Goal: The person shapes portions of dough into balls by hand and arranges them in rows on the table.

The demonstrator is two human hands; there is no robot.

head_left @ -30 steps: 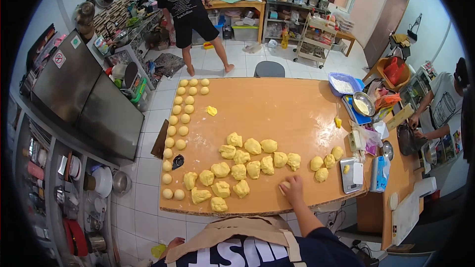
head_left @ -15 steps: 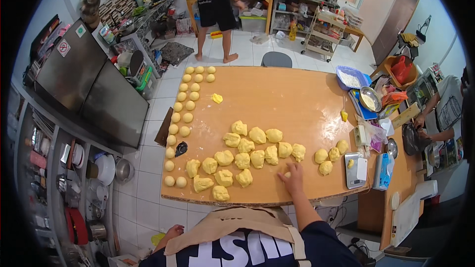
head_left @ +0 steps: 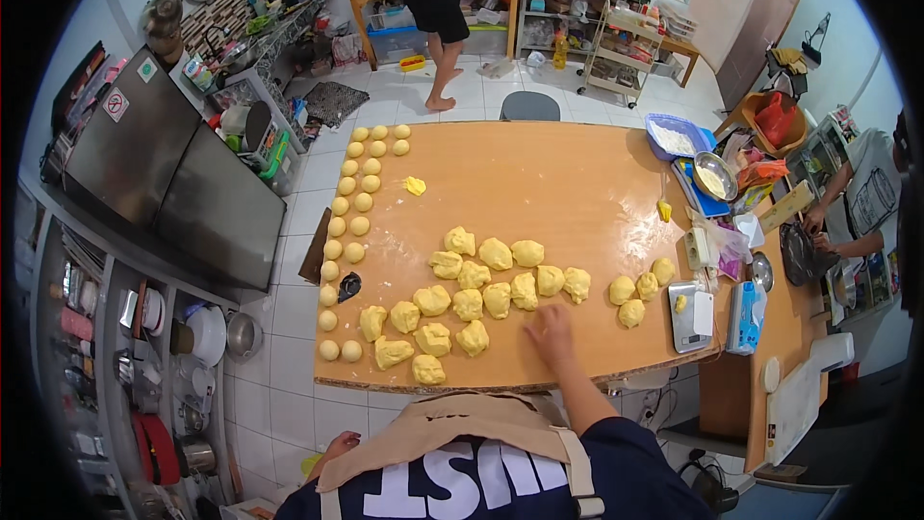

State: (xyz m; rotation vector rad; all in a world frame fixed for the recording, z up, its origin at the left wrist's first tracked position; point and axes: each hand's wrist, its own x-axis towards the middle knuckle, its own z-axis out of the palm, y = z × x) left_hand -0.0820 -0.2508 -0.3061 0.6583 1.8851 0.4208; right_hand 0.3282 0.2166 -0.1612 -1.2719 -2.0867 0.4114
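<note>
Smooth round pale-yellow dough balls (head_left: pixel 363 202) prob. done; rough yellow dough lumps (head_left: pixel 468 304) not yet rounded. R hand (head_left: pixel 551 337) palm-down, L hand (head_left: pixel 341 445) low; can't tell either grip.

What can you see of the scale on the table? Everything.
The scale is a flat, rectangular slab, silver-grey and metallic-looking. It lies flat near the table's right end, right of four dough lumps. A small yellow dough-like piece rests on it; a white rectangular piece seems to cover its right side. No readout can be made out.
</note>
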